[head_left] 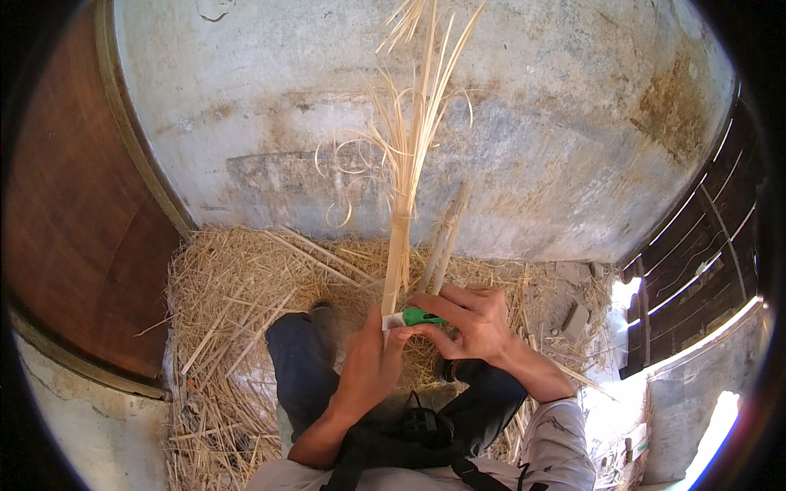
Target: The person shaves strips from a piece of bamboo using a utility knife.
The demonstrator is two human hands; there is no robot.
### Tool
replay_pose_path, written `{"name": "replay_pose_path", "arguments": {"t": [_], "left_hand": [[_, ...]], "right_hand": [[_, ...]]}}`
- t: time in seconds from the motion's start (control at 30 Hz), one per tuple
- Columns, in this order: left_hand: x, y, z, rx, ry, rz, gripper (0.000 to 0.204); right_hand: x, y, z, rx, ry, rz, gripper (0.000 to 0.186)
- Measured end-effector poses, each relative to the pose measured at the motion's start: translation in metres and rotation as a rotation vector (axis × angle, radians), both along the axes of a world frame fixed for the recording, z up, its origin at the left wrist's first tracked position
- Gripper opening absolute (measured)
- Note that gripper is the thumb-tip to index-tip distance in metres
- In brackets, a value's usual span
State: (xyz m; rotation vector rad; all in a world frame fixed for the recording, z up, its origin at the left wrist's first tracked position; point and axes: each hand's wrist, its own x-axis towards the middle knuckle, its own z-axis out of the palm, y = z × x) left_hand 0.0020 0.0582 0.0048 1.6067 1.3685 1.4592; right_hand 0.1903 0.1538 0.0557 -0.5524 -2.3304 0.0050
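A long pale bamboo strip [396, 266] stretches away from me toward the wall, its far end split into thin, curling slivers [401, 147]. My left hand [370, 356] is closed around the strip's near end. In my right hand [471, 322] is a green-handled utility knife [422, 317]. Its blade lies flat across the strip, close to the left thumb. Fingers partly cover the knife handle and the strip's near tip.
Loose bamboo shavings [225, 278] cover the ground around my legs. Two bamboo poles [449, 233] lean against the stained wall [557, 164] ahead. A brown wooden panel [82, 204] stands left, dark slatted boards [696, 237] right. A brick-like block [575, 321] lies at right.
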Motion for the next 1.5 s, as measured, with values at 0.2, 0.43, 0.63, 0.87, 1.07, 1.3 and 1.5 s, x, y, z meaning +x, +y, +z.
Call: {"name": "replay_pose_path", "arguments": {"t": [0.2,0.43,0.63,0.87,1.07,1.3,1.5], "left_hand": [[-0.001,-0.001,0.001,-0.033,0.030,0.015,0.040],[0.000,-0.003,0.003,-0.078,0.045,0.030,0.033],[0.010,-0.015,-0.007,-0.177,0.101,0.014,0.029],[0.015,-0.014,-0.003,-0.133,0.046,-0.003,0.027],[0.014,-0.009,0.004,-0.187,0.039,-0.023,0.051],[0.012,-0.004,0.016,-0.057,-0.016,0.029,0.048],[0.010,-0.004,0.005,-0.020,0.084,0.075,0.031]], "right_hand": [[0.000,0.003,0.001,0.015,0.017,0.006,0.039],[0.001,0.004,0.004,-0.021,-0.027,-0.034,0.033],[0.014,0.040,0.000,-0.106,0.166,-0.106,0.030],[0.027,0.055,0.000,-0.531,0.216,0.066,0.027],[0.022,0.048,-0.005,-0.323,0.245,0.066,0.029],[0.014,0.030,-0.015,-0.102,0.050,0.161,0.035],[0.009,0.022,-0.013,-0.021,0.044,0.147,0.040]]}}
